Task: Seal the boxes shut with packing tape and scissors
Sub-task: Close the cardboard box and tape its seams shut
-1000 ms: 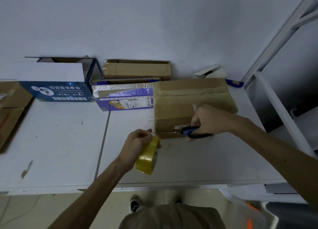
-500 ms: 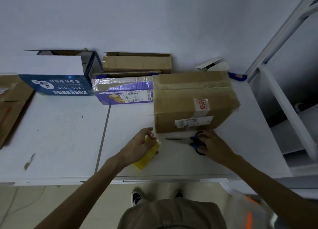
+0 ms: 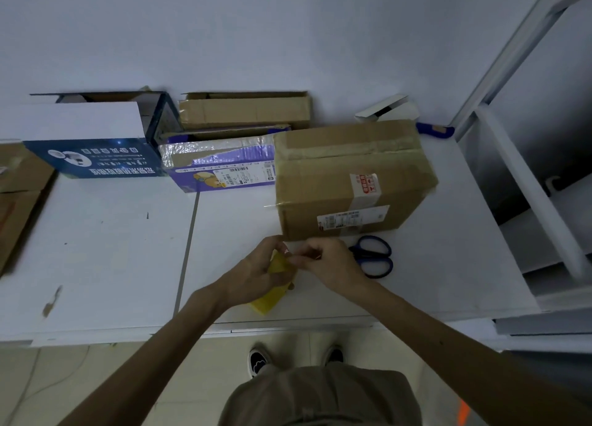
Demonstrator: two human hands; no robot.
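Observation:
A brown cardboard box (image 3: 349,175) with taped top flaps and a shipping label stands on the white table (image 3: 105,259). My left hand (image 3: 256,275) grips a yellow roll of packing tape (image 3: 272,292) just in front of the box. My right hand (image 3: 326,265) pinches at the roll's top edge, fingertips touching those of the left hand. The blue-handled scissors (image 3: 373,257) lie on the table right of my right hand, blades hidden behind it.
Along the wall stand a blue-and-white open box (image 3: 93,140), a purple box (image 3: 221,166), a flat brown box (image 3: 246,110) and a small white box (image 3: 384,108). More cardboard (image 3: 16,195) lies at far left. A white shelf frame (image 3: 525,156) stands on the right.
My right hand has set the scissors down on the table and moved left to the tape roll. My left hand with the roll lowered toward the table.

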